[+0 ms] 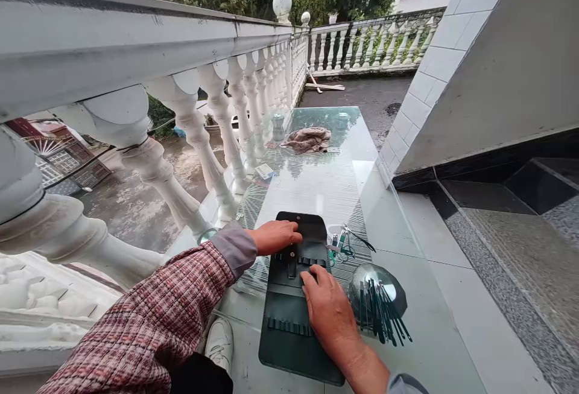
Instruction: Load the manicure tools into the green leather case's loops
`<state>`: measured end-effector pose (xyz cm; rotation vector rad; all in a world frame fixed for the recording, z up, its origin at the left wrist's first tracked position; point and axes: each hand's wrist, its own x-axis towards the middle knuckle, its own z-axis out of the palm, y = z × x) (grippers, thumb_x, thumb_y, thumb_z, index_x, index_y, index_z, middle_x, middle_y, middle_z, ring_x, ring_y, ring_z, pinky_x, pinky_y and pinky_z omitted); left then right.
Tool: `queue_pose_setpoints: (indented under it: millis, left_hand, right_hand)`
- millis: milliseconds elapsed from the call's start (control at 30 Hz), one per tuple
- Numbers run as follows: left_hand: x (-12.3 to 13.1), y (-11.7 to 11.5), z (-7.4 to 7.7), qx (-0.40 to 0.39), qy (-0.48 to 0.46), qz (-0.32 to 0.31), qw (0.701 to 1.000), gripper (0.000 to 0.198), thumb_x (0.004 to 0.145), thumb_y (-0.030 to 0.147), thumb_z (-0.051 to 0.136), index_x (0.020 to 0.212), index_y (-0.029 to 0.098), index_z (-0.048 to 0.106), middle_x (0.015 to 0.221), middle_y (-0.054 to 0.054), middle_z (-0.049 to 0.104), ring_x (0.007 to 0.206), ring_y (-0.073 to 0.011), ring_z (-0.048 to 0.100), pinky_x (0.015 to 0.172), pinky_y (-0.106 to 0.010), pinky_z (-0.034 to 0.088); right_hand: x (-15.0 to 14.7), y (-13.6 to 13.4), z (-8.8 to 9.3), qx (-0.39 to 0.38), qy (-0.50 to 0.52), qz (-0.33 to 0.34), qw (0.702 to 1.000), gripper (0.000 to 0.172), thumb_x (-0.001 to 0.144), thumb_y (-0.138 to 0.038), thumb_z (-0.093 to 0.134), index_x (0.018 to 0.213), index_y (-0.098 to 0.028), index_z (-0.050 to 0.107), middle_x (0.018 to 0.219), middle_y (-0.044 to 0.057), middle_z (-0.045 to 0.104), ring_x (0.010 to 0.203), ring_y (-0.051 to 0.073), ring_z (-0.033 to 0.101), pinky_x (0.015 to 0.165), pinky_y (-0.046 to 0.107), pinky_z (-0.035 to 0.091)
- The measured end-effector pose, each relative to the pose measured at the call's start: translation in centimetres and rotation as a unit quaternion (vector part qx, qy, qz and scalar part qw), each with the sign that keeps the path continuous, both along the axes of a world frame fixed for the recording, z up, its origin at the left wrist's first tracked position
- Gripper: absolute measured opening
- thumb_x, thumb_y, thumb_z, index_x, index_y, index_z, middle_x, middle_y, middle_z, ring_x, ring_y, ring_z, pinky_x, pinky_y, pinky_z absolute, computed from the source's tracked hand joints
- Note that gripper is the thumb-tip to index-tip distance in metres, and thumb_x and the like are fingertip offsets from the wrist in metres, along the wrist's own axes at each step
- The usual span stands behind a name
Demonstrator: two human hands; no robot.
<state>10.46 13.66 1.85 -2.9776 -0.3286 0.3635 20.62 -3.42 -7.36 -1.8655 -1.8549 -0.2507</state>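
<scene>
A black tool case (289, 343) lies unfolded on a glass table, with rows of loops and a pocket across its inside. My left hand (277, 237) rests on the upper left of the case, fingers stretched towards its flap and holding nothing visible. Over the case's right side lies my right hand (329, 302), its fingers apart and touching the inside near the loops. Several nail clippers (341, 243) with green parts are piled just beyond the case's upper right edge. To the right of my right hand, several slim dark tools (382, 314) lie in a loose bundle.
The glass table (384, 219) stretches away from me. A crumpled brown cloth (308, 140) and a small card (265, 171) lie farther up it. White balusters (194, 122) run along the left; a tiled sloping wall (446, 62) stands at the right.
</scene>
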Motion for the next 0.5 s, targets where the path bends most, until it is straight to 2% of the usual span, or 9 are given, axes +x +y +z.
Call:
queue_pose_setpoints:
  millis: [100, 233, 333, 500]
  left_hand:
    - [-0.1, 0.2, 0.1, 0.003, 0.001, -0.007, 1.000, 0.010, 0.090, 0.015, 0.048, 0.089, 0.018, 0.057, 0.087, -0.002, 0.054, 0.078, -0.0150, 0.052, 0.052, -0.024, 0.028]
    - [-0.2, 0.2, 0.4, 0.004, 0.002, -0.040, 0.999, 0.010, 0.090, 0.016, 0.050, 0.093, 0.021, 0.058, 0.090, -0.002, 0.054, 0.076, -0.0146, 0.051, 0.050, -0.025, 0.027]
    - [-0.2, 0.2, 0.5, 0.001, 0.002, -0.067, 0.998, 0.009, 0.089, 0.016, 0.053, 0.087, 0.022, 0.059, 0.089, -0.001, 0.054, 0.077, -0.0139, 0.050, 0.051, -0.025, 0.029]
    - [-1.0, 1.7, 1.4, 0.022, -0.009, -0.053, 0.998, 0.012, 0.089, 0.014, 0.051, 0.079, 0.017, 0.057, 0.084, -0.002, 0.053, 0.076, -0.0145, 0.048, 0.053, -0.024, 0.031]
  right_hand:
    - [0.0, 0.0, 0.0, -0.001, 0.004, 0.001, 1.000, 0.025, 0.085, -0.009, 0.045, 0.101, -0.015, 0.065, 0.105, 0.015, 0.061, 0.094, 0.022, 0.057, 0.079, 0.034, 0.048]
    - [0.0, 0.0, 0.0, -0.004, 0.012, 0.000, 1.000, 0.026, 0.086, -0.010, 0.043, 0.100, -0.016, 0.065, 0.105, 0.015, 0.061, 0.093, 0.022, 0.057, 0.078, 0.034, 0.047]
    - [0.0, 0.1, 0.0, 0.001, 0.013, 0.001, 1.000, 0.026, 0.086, -0.010, 0.044, 0.100, -0.016, 0.065, 0.105, 0.015, 0.061, 0.092, 0.022, 0.057, 0.077, 0.033, 0.047]
    - [0.0, 0.1, -0.2, 0.004, 0.019, -0.001, 1.000, 0.027, 0.086, -0.010, 0.043, 0.101, -0.016, 0.064, 0.105, 0.015, 0.061, 0.093, 0.022, 0.056, 0.078, 0.033, 0.046]
